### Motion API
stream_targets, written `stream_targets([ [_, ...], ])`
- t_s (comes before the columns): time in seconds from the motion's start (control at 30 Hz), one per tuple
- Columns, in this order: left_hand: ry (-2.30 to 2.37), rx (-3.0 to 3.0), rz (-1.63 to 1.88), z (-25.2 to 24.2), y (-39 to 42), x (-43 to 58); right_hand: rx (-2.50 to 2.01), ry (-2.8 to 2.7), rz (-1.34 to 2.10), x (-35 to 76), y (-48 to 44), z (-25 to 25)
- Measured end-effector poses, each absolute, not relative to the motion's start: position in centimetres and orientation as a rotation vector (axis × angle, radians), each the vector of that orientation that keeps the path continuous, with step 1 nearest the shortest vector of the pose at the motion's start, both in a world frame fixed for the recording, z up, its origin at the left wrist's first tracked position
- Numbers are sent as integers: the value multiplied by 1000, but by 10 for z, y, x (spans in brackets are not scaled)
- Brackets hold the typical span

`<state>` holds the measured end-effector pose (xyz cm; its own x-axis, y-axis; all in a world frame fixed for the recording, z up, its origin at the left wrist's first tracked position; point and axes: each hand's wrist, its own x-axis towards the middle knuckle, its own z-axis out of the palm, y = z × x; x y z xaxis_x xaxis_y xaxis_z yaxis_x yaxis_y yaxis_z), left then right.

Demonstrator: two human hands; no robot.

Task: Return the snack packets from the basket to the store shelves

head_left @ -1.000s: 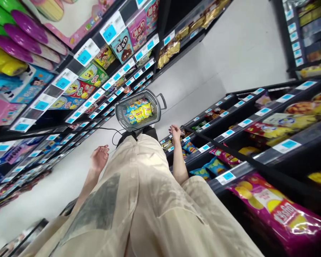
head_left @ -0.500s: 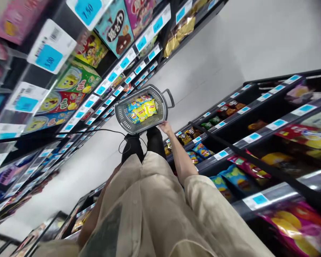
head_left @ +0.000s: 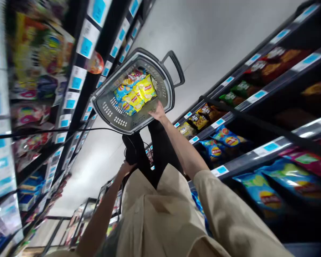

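Observation:
A grey plastic basket [head_left: 109, 117] with a side handle stands on the floor by my feet. Inside it lie several snack bags, among them a yellow bag [head_left: 147, 87] and a blue bag [head_left: 121, 91]. My right hand [head_left: 157, 111] is over the basket's near right edge, its fingers apart and reaching a little inside, beside the yellow bags and holding nothing. My left hand [head_left: 127, 167] is low by my left leg, near the dark trousers; its fingers are too small and dim to make out.
Shelves of snack bags [head_left: 270, 196] with blue price labels line the right. More shelves [head_left: 77, 82] run along the left. A thin black cable [head_left: 101, 128] crosses from the left towards my feet. Grey floor [head_left: 203, 35] stretches ahead.
The basket looks larger and nearer. My right hand has moved from outside its near edge to over the inside. My left hand has come into view beside my leg.

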<state>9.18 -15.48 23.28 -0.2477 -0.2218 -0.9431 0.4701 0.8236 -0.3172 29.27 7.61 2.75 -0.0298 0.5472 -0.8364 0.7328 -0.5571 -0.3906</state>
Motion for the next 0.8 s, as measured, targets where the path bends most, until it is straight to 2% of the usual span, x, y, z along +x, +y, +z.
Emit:
stream_targets([
  [0.17,1744,248,-916,185,-155,102,2009,1447,-1597,287,85,-68],
  [0.47,1829,212,-1007,180,-190,86,2212,1409,-1468,258,94,-216],
  [0.67,1839,264,-1001,184,-209,72,2375,1331,-1310,237,73,-245],
  [0.8,1811,319,-1010,176,-197,78,2262,1249,-1573,246,70,-223],
])
